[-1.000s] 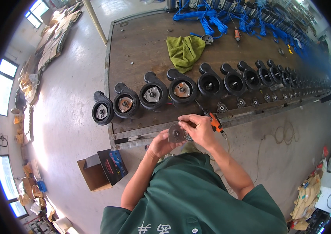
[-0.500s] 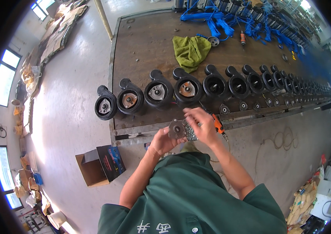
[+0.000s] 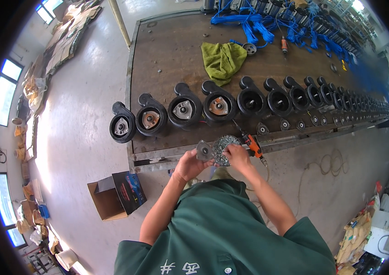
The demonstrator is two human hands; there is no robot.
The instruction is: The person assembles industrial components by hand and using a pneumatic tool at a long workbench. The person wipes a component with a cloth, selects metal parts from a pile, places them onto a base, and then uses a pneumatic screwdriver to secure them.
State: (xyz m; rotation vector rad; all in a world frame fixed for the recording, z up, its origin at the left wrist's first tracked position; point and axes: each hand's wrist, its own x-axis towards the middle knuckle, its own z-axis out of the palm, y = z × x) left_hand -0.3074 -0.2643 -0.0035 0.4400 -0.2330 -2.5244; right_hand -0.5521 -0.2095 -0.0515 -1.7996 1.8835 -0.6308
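My left hand (image 3: 188,166) grips a grey three-cornered metal plate (image 3: 205,150) with a round hole or hub at its middle. Just right of the plate lies a round dish-shaped pile of small shiny screws (image 3: 226,143). My right hand (image 3: 239,159) reaches into these screws with fingers pinched together; whatever is between them is too small to make out. An orange and black power screwdriver (image 3: 253,145) rests to the right of that hand. Beyond, four black snail-shaped pump housings at the left carry similar plates, such as the copper-coloured one (image 3: 218,106).
Black housings without plates, one of them nearest (image 3: 251,101), continue in a row to the right, with loose plates (image 3: 262,129) in front. A green cloth (image 3: 223,62), blue cable bundles (image 3: 249,25) and another screwdriver (image 3: 284,46) lie farther back. An opened carton (image 3: 116,195) stands on the floor.
My right hand has come down from above the screws, its fingers now among them, and more of the pile shows. The left hand still holds the plate, shifted slightly left.
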